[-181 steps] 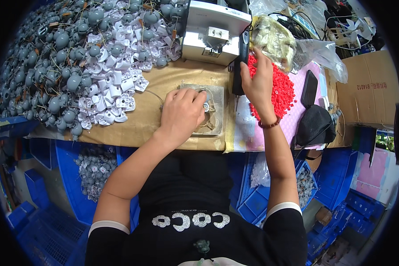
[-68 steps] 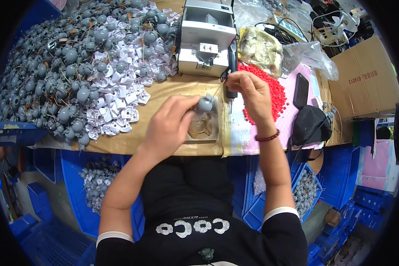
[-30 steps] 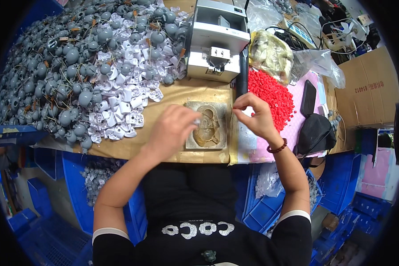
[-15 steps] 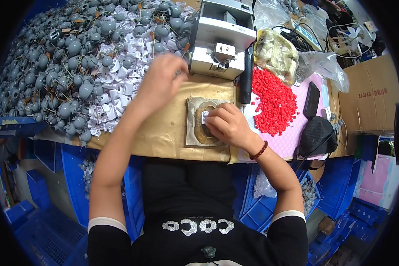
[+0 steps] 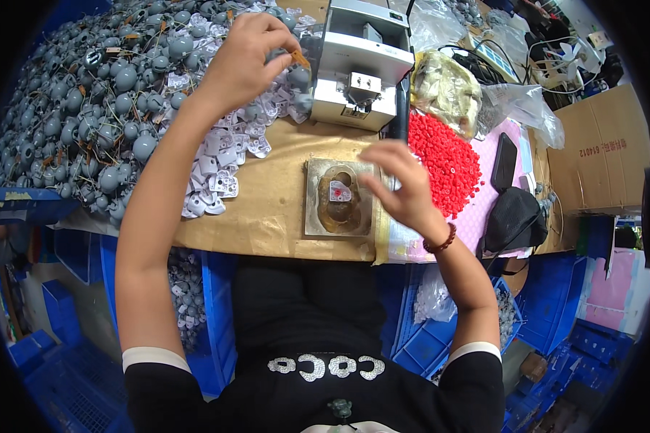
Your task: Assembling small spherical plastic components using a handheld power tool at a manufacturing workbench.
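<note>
My left hand (image 5: 247,63) is raised over the far part of the heap, left of a white bench machine (image 5: 354,86). Its thumb and fingers pinch a grey ball-shaped part with an orange tab (image 5: 300,59); the fingers partly cover it. My right hand (image 5: 403,186), smeared by motion, is empty with thumb and fingers apart, between the metal block and the red pieces. On the table sits the square metal block (image 5: 318,216) with an oval recess. In the recess lies a small white plastic part (image 5: 345,192) with a red piece at its middle.
Grey ball parts (image 5: 72,101) and white plastic parts (image 5: 224,155) heap up on the left. Small red pieces (image 5: 448,169) lie on pink sheeting, near a black phone (image 5: 505,162) and black pouch (image 5: 516,220). A cardboard box (image 5: 599,155) stands right. Blue crates (image 5: 220,310) are below.
My left hand has moved farther away and now pinches a grey part. My right hand has left the block and moved right, uncovering the white part with the red piece. Some white parts have shifted nearer.
</note>
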The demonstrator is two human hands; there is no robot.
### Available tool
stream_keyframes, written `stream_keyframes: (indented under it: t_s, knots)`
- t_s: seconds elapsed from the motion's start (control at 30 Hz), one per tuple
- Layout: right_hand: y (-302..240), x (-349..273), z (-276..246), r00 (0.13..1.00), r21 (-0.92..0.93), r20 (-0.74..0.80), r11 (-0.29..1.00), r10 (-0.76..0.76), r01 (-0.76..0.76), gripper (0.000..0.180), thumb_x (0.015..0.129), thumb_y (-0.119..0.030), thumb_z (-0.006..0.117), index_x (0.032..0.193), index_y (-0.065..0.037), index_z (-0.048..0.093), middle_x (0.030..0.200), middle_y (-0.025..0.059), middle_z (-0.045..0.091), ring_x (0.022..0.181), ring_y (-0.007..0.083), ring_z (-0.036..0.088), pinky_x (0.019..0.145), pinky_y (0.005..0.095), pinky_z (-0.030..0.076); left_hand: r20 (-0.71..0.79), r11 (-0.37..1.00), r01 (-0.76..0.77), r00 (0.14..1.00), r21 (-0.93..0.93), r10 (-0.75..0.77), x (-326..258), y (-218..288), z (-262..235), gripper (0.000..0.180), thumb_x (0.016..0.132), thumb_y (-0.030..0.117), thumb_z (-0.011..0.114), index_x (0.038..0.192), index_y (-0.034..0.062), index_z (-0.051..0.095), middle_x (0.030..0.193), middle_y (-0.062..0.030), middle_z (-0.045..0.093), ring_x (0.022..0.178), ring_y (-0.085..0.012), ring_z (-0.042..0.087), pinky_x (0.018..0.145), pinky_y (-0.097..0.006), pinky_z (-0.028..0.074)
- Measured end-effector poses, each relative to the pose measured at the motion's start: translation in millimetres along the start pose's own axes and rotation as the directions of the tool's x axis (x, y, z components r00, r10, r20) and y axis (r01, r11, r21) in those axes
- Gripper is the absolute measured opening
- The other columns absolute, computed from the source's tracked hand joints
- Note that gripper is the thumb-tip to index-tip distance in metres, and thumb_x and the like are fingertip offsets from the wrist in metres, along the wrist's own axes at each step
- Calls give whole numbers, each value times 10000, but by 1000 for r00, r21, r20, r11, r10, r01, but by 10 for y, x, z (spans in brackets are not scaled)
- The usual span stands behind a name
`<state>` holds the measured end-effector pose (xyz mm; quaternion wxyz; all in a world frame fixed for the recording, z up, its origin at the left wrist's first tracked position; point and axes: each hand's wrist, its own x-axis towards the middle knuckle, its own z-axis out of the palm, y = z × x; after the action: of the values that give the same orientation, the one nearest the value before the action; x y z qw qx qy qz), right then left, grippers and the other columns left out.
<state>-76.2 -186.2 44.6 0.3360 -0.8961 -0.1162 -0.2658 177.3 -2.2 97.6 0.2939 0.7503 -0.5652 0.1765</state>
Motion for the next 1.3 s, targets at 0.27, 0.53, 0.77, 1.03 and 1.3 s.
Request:
stream_keyframes:
  t_s: [0.27, 0.53, 0.77, 1.03, 1.3]
  knots:
    - [-533, 666, -97, 976, 480, -72, 865, 207, -148, 268, 906, 9, 680, 1172, -6, 650, 1001, 101, 707, 809, 141, 690, 720, 277, 564, 460, 602, 505, 854, -619, -243, -171, 984, -344, 106, 948, 89, 637, 987, -9, 639, 880, -38, 681, 832, -105, 657, 761, -260, 526]
    - [-328, 86, -29, 983, 28, 105, 987, 153, -157, 164, 853, -5, 712, 1002, -71, 714, 799, 92, 636, 678, 266, 657, 578, 338, 520, 796, -169, 788, 539, -592, -277, -922, 1306, 99, 300, 964, 217, 673, 1141, -8, 583, 1009, -68, 636, 900, -111, 639, 774, -265, 527]
    - [-74, -429, 339, 982, -243, 190, 968, -17, 64, 289, 760, -58, 684, 1047, -93, 680, 908, 64, 637, 776, 249, 665, 616, 358, 549, 320, 783, 468, 877, -409, -357, -1557, 1644, 359, 420, 760, 115, 773, 1135, 29, 606, 1069, -151, 611, 986, -336, 581, 876, -417, 484]
    - [-93, -342, 302, 938, -310, 345, 941, -20, 135, 291, 762, -101, 647, 1051, -68, 653, 969, 66, 571, 846, 228, 617, 624, 339, 547, 299, 843, 389, 910, -371, -289, -1546, 1682, 431, 411, 744, 86, 756, 1124, 38, 607, 1094, -137, 609, 1028, -349, 555, 901, -436, 477]
    - [-251, -387, 246, 885, -381, 461, 914, 59, 138, 388, 740, -62, 650, 1120, 16, 655, 1062, 102, 597, 985, 257, 620, 762, 368, 551, 163, 959, 270, 946, 87, -282, -1387, 1710, 488, 493, 771, 44, 687, 1257, 73, 610, 1240, -134, 590, 1218, -346, 513, 1009, -522, 414]
